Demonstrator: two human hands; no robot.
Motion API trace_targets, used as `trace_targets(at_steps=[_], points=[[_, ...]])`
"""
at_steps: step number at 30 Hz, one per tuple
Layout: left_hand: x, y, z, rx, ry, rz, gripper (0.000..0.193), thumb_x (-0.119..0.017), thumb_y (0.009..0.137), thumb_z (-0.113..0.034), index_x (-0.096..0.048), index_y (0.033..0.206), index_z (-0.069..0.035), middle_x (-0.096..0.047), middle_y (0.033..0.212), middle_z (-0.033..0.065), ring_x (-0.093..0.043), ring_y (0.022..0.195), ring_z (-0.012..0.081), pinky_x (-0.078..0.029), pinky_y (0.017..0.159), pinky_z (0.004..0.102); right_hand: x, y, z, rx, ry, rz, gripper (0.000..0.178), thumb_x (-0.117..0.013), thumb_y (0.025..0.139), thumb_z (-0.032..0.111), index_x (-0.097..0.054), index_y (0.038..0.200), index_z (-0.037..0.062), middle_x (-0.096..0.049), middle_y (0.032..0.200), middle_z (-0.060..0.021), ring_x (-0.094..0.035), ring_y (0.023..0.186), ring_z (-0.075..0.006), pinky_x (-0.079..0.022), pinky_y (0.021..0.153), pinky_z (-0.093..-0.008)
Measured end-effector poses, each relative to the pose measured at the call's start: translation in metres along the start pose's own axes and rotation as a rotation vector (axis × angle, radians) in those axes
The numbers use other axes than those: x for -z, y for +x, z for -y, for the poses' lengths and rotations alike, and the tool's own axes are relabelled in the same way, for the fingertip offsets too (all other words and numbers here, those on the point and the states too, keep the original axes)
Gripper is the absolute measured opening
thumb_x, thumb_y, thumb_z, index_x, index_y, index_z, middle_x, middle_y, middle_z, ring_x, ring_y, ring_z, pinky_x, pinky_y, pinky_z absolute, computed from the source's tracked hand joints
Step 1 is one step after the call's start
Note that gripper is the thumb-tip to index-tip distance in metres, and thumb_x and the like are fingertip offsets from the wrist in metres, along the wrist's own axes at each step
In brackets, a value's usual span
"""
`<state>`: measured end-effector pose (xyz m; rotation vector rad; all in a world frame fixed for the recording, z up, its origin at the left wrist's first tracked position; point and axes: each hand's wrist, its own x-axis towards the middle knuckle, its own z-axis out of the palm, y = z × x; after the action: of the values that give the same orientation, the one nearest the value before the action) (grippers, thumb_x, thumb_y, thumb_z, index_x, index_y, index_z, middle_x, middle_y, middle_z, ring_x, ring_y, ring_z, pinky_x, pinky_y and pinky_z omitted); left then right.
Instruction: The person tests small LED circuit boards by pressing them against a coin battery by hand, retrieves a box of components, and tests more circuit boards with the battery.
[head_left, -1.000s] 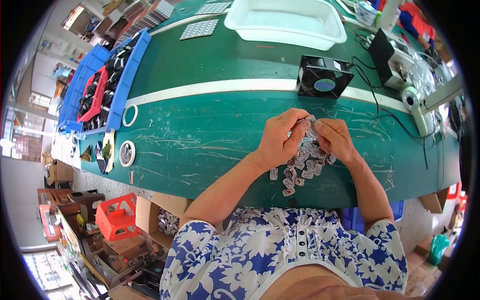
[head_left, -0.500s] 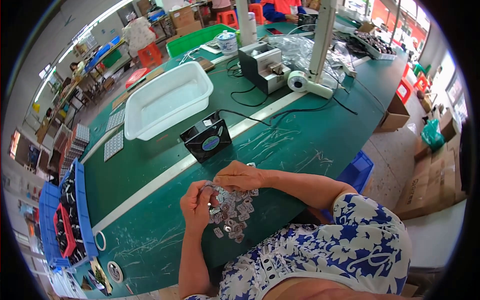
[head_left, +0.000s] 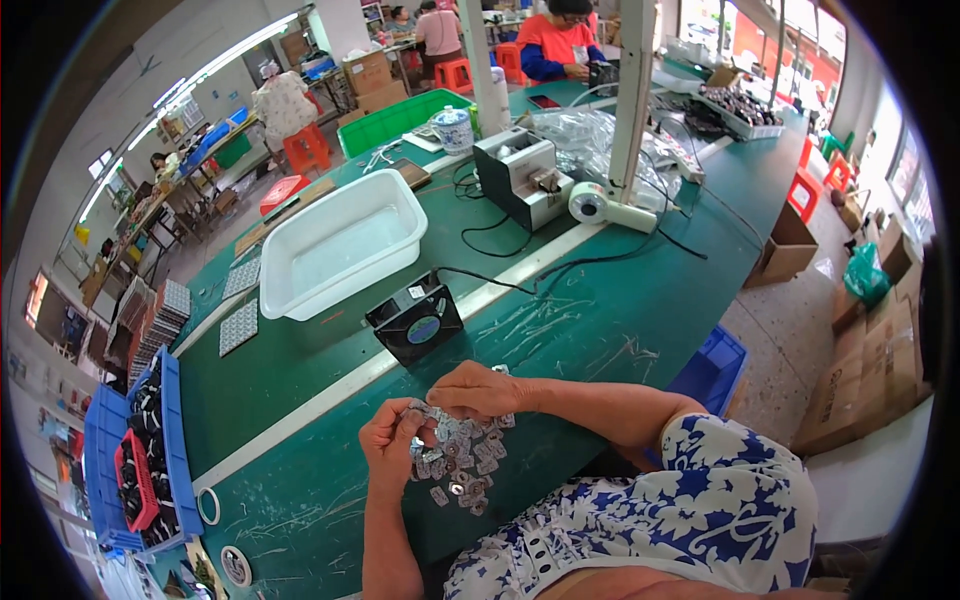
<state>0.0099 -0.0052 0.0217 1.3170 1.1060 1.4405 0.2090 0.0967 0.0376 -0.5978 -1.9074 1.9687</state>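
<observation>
I'm watching two hands here: the left hand (head_left: 386,442) pinched in on one small grey piece (head_left: 419,405), the right hand (head_left: 474,388) curled against it, its grip hidden from me; under them, small metal pieces (head_left: 468,452), too jumbled to count, on one counter (head_left: 300,500), near one black fan (head_left: 416,330)

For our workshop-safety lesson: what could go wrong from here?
Some loose small parts lie close to the near edge of the green bench, so the left hand or right hand might knock a few off. The cable from the black fan trails across the bench and could snag.
</observation>
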Motion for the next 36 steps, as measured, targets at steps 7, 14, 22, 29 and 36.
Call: trace_targets(at_steps=[7, 14, 22, 29, 36], points=[[0.004, -0.001, 0.000, 0.059, -0.025, 0.030, 0.013, -0.062, 0.101, -0.009, -0.066, 0.105, 0.002, -0.072, 0.085, 0.0060, -0.063, 0.067, 0.0085, -0.052, 0.063, 0.0234, -0.001, 0.004, -0.007, 0.073, -0.076, 0.004, 0.047, -0.050, 0.108, 0.034, -0.053, 0.071, 0.0047, -0.046, 0.061, 0.0025, -0.040, 0.052, -0.0063, -0.033, 0.045, -0.0261], [0.011, -0.002, 0.003, 0.121, 0.022, 0.124, 0.013, -0.060, 0.102, -0.008, -0.066, 0.108, 0.002, -0.072, 0.085, 0.0055, -0.063, 0.068, 0.0071, -0.052, 0.062, 0.0220, -0.004, 0.017, -0.020, 0.405, -0.319, 0.034, 0.047, -0.051, 0.108, 0.035, -0.054, 0.072, 0.0039, -0.048, 0.061, 0.0015, -0.042, 0.052, -0.0068, -0.034, 0.046, -0.0261], [0.012, -0.004, 0.005, 0.146, -0.103, 0.085, 0.014, -0.059, 0.102, -0.007, -0.065, 0.111, 0.002, -0.073, 0.087, 0.0057, -0.063, 0.069, 0.0070, -0.052, 0.062, 0.0223, 0.003, 0.015, -0.003, -0.014, -0.098, 0.089, 0.047, -0.048, 0.109, 0.032, -0.054, 0.073, 0.0031, -0.048, 0.060, -0.0001, -0.044, 0.053, -0.0090, -0.036, 0.048, -0.0294], [0.012, -0.001, -0.002, 0.181, -0.108, 0.046, 0.013, -0.060, 0.102, -0.008, -0.065, 0.109, 0.003, -0.072, 0.086, 0.0076, -0.064, 0.068, 0.0095, -0.052, 0.062, 0.0231, 0.004, 0.021, -0.001, 0.195, -0.273, 0.094, 0.046, -0.050, 0.108, 0.033, -0.056, 0.076, 0.0012, -0.053, 0.061, -0.0040, -0.050, 0.054, -0.0136, -0.041, 0.052, -0.0338], [0.016, 0.016, -0.042, -0.151, 0.605, 0.082, 0.035, -0.071, 0.093, -0.011, -0.060, 0.124, 0.002, -0.073, 0.094, 0.0108, -0.068, 0.070, 0.0133, -0.055, 0.063, 0.0278, -0.003, 0.011, 0.002, 0.278, -0.235, -0.045, 0.045, -0.050, 0.107, 0.031, -0.059, 0.075, 0.0009, -0.057, 0.062, -0.0042, -0.052, 0.054, -0.0126, -0.043, 0.052, -0.0311]])
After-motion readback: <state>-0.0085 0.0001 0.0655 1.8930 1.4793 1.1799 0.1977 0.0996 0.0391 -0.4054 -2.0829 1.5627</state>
